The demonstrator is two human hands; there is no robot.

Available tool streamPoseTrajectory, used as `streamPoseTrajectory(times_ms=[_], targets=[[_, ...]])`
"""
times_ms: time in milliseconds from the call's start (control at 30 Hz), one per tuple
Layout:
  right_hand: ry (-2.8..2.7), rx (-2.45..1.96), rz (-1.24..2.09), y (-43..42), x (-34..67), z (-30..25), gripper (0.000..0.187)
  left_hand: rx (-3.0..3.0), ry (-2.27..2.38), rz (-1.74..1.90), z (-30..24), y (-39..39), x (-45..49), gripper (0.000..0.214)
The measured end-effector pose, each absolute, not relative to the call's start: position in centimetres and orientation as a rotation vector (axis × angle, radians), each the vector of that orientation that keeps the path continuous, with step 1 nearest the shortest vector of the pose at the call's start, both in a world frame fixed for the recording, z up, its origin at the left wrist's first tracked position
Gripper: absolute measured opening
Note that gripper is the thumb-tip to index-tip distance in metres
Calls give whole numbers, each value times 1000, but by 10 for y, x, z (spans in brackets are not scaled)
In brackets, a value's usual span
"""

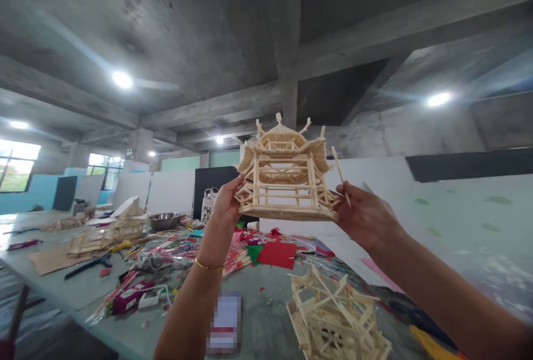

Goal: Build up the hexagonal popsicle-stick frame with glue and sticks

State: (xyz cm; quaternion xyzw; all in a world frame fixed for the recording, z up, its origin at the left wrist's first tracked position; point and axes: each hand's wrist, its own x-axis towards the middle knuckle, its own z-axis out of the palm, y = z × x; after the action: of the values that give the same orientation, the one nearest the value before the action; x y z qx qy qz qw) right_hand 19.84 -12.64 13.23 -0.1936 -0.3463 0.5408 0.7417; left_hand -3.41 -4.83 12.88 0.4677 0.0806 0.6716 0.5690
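Left hand [228,200] half-curled around pavilion [283,171]

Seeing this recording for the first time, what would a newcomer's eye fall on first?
Probably the pale stick-built pavilion model, raised near the centre between the left hand and right hand, which also holds a thin stick. Next, the bright red sheet on the cluttered table below, then another stick structure at lower right.

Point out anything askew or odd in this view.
The stick frame on the table looks askew: its upper part juts out at uneven angles, unlike the neater pavilion model between the left hand and right hand. Whether it is damaged, I cannot tell.
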Motion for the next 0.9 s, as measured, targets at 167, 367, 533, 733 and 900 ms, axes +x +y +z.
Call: streamPoseTrajectory(times_ms=[167, 367, 533, 733, 900], targets=[[-796, -421, 1148, -126, 203, 133, 35, 1000, 166, 1560, 128, -55, -24, 20], [-825, -447, 1132, -117, 207, 137, 29, 969, 181, 1556, 127, -42, -18, 20], [-835, -489, 1108, -113, 208, 137, 30, 960, 170, 1580, 123, -30, -17, 9], [-850, -505, 1083, -104, 206, 138, 30, 945, 153, 1579, 122, -27, -17, 11], [-836, -506, 1084, -96, 205, 138, 28, 948, 159, 1523, 123, -25, -17, 17]])
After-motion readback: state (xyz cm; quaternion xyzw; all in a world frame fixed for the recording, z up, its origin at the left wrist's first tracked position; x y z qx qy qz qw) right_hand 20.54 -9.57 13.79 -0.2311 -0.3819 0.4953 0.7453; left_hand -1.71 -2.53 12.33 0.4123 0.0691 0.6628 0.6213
